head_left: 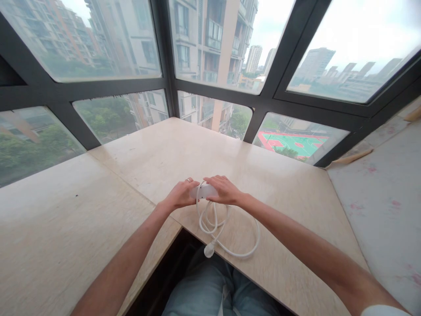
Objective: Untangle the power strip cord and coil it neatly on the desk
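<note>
A white power strip (204,191) is held between my two hands, just above the stone-look counter. My left hand (184,193), with a ring on one finger, grips its left end. Around the right end my right hand (223,190) is closed, fingers on top and thumb below. The strip's white cord (240,254) lies in loose loops below the hands, and one strand passes up over the strip. The plug (209,250) hangs at the counter's front edge above my lap. My fingers hide both ends of the strip.
The beige counter (98,210) reaches to dark-framed windows (217,87) on the left and ahead. Its front edge has a corner cut-out where my legs (210,285) are. At the right stands a wall with flowered paper (388,193).
</note>
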Available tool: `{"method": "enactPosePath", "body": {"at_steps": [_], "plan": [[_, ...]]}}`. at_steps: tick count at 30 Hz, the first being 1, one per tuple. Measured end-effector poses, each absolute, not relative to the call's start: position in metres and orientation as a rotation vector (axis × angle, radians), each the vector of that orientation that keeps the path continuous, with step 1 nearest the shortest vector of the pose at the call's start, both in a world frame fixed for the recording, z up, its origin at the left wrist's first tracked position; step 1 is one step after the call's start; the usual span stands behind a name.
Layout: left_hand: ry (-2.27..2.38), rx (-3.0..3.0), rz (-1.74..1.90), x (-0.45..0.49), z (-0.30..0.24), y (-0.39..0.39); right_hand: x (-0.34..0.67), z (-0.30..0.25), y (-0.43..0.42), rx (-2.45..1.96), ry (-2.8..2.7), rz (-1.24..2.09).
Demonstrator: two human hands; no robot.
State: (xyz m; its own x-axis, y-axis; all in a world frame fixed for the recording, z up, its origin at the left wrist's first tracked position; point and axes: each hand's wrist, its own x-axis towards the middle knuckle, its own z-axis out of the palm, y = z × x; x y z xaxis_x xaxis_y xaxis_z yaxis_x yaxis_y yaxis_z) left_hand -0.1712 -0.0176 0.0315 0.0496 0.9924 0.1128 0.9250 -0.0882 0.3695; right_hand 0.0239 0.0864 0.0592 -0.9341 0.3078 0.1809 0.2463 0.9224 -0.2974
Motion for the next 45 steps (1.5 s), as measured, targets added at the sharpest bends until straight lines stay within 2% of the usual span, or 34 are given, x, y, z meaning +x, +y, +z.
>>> {"method": "enactPosePath", "body": {"at_steps": [6,11,14,18,23,33,40,43,45], "plan": [[1.969,2.079,0.452,-0.165,0.052,-0.014,0.03,0.06,0.035,-0.346,-2.893,0.371],[1.963,1.884,0.473,-0.152,0.07,-0.014,0.031,0.035,0.0,-0.668,-2.708,0.277],[1.952,1.849,0.518,-0.158,0.078,-0.019,0.041,0.033,0.004,-0.7,-2.471,0.28],[2.06,1.778,0.511,-0.186,0.086,-0.029,0.073,0.044,0.04,-0.836,-2.182,0.466],[2.146,1.387,0.891,-0.218,0.081,-0.044,0.116,0.056,0.097,-1.063,-2.096,0.522],[1.91,0.307,1.3,-0.213,0.028,-0.064,0.117,0.04,0.133,-1.083,-2.192,0.446],[1.834,-0.055,1.608,-0.244,0.022,-0.069,0.12,0.003,0.144,-0.867,-2.466,0.666],[1.888,-0.045,1.642,-0.243,0.021,-0.07,0.118,-0.017,0.14,-0.753,-2.521,0.644],[1.903,0.018,1.643,-0.238,0.017,-0.07,0.117,-0.031,0.138,-0.858,-2.436,0.617]]}}
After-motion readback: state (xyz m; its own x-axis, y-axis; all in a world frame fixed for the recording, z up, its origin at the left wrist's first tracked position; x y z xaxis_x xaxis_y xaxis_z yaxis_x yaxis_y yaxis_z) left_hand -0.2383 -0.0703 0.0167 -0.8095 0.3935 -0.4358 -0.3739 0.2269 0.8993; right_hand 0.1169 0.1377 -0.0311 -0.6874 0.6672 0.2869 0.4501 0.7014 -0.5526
